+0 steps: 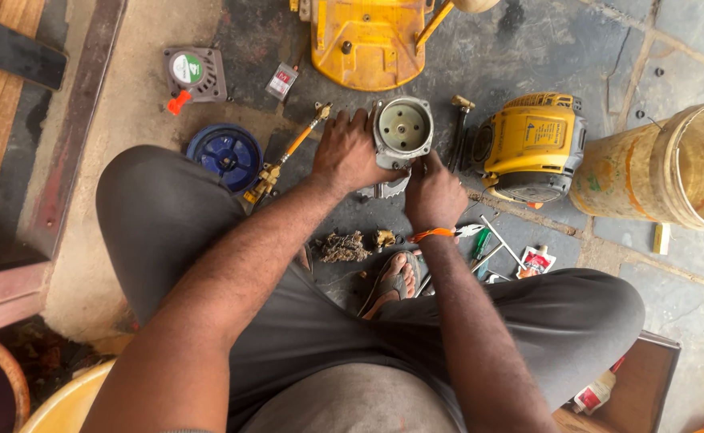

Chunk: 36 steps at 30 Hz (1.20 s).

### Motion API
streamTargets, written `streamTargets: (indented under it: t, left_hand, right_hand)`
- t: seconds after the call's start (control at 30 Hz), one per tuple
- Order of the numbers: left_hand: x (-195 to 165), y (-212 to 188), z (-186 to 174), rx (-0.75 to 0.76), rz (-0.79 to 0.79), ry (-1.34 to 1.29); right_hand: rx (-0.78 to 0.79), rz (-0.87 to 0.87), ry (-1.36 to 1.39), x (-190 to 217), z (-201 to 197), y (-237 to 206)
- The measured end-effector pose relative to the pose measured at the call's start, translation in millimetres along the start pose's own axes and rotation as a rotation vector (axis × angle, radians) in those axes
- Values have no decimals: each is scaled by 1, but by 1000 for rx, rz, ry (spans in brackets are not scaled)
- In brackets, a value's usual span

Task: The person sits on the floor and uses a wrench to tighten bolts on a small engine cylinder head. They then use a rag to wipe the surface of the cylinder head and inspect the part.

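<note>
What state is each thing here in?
Engine part: upright on the floor, open face up, held by both hands.
Left hand: gripping the part's left side.
Right hand: gripping its lower right edge.
Bucket: tipped on its side, mouth open.
Yellow engine housing: lying beside the part, untouched.

An engine cylinder (402, 132) is held between the left hand (350, 154) and right hand (434, 192). A round disc (225, 152) lies left of the left hand; a bucket (673, 164) lies well right of the right hand.
</note>
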<state>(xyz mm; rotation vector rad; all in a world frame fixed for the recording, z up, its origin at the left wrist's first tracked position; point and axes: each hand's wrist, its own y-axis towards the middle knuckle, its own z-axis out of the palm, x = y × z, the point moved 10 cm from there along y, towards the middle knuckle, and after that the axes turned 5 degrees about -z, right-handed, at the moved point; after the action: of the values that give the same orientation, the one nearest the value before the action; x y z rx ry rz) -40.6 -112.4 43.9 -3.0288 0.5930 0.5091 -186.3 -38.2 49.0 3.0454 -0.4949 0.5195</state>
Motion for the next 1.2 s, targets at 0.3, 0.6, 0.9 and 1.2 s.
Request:
streamTargets:
  t: [0.3,0.6,0.9,1.2]
  left_hand:
    - [-2,-5,-9,92,-56,-97]
    - [26,-1,7,311,-98,-50]
    - [93,-12,-63,293,-481,-530]
    - [29,-58,-107,414,-437,-2129]
  right_hand:
    - [-20,148,43,-1,-2,-4]
    - [362,265,238,-117,68,-27]
    - [835,-194,-169,-23,174,-109]
    - [960,-489,-378,55,162,-134]
